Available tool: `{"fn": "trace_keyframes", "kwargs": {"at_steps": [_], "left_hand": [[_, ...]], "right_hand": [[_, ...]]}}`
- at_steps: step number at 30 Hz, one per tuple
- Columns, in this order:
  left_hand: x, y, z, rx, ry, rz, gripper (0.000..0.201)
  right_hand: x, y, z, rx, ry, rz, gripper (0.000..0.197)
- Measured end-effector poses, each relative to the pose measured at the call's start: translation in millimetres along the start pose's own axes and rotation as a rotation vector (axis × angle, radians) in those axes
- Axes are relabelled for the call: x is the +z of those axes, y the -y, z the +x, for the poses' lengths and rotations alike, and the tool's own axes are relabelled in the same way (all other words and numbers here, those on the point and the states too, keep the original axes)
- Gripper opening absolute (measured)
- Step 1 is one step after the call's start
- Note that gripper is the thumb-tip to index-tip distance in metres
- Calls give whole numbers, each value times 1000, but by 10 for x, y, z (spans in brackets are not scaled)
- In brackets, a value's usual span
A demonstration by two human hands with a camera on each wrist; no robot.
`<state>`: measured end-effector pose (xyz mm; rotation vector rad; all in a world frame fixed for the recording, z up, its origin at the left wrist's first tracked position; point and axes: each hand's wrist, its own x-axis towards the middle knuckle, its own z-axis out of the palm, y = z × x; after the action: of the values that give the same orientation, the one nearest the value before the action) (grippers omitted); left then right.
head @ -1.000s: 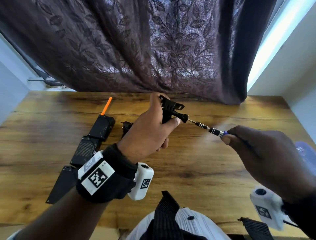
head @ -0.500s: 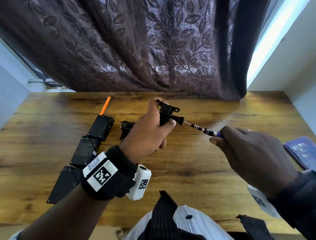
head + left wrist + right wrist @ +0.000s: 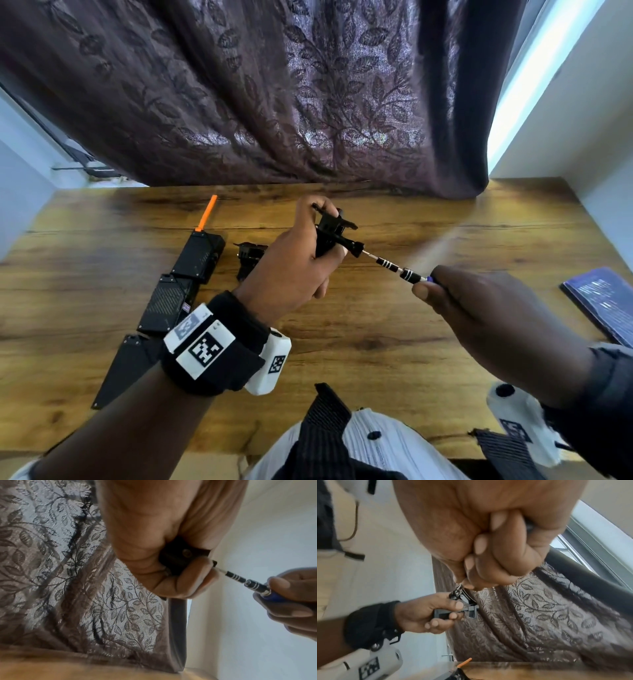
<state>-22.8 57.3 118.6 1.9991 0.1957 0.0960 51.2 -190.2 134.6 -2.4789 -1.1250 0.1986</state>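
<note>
Above our wooden table (image 3: 376,342), which runs back to a leaf-patterned curtain (image 3: 274,102) between pale walls, with a bright window (image 3: 534,78) at the right, we hold a black mount (image 3: 334,228) clear of the surface. Our left hand (image 3: 294,270) is curled tight round it. Our right hand (image 3: 486,315) grips the screwdriver (image 3: 394,269), whose tip meets the mount's bolt. At the left of the table lie three black modules (image 3: 198,255) in a row, the farthest bearing an orange antenna (image 3: 207,212), with a small black part (image 3: 250,257) just beside them. A blue booklet (image 3: 603,301) lies at the right edge.
</note>
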Motion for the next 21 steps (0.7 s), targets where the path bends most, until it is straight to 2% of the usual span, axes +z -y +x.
{"fn": "trace_keyframes", "kwargs": {"at_steps": [2,6,8,12,16,18,21], "left_hand": [[11,4,-6,4,-7,-4,35],[0,8,-38,27,1,18,36],[11,16,-59,47,-11,38,40],[72,98,-80,60,-79,11,41],[92,142,-118,63,-87,-16,42],[70,159,-126,87,-71,-18,45],[35,184,-110,139,-50,-10,49]], "right_hand": [[24,6,2,5,23,16,44],[76,-80,8,40,118,244,59],[81,-89,-6,37,136,309,60],[108,-70,34,47,131,247,55],[171,-93,19,42,159,364,57],[135,-72,-4,47,211,423,58],[41,-21,-34,135,325,626,49]]}}
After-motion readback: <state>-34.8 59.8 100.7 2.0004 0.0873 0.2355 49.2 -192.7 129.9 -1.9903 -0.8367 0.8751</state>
